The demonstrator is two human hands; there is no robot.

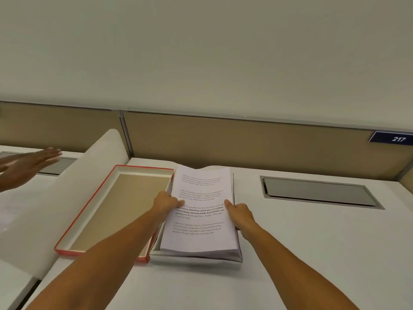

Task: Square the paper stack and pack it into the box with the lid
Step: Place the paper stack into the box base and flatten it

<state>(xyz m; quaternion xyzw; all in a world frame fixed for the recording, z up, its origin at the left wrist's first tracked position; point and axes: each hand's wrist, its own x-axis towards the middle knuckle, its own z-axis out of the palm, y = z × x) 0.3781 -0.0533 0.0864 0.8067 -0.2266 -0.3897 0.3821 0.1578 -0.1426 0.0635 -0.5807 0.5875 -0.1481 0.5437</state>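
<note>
A thick stack of printed white paper [201, 191] lies in a shallow white box [194, 257] at the middle of the desk. My left hand [166, 203] grips the stack's left edge, thumb on the top sheet. My right hand [240, 212] holds the right edge, thumb on top, fingers hidden beside the stack. The far end of the top sheets is slightly curled. Just left of the box lies the red-rimmed lid [116, 206], upside down, its tan inside showing.
A white curved divider [67, 193] rises left of the lid. Another person's hand [26, 166] hovers beyond it at far left. A grey cable hatch [317, 192] is set in the desk at right. A tan partition with a "217" sign [395, 139] runs along the back.
</note>
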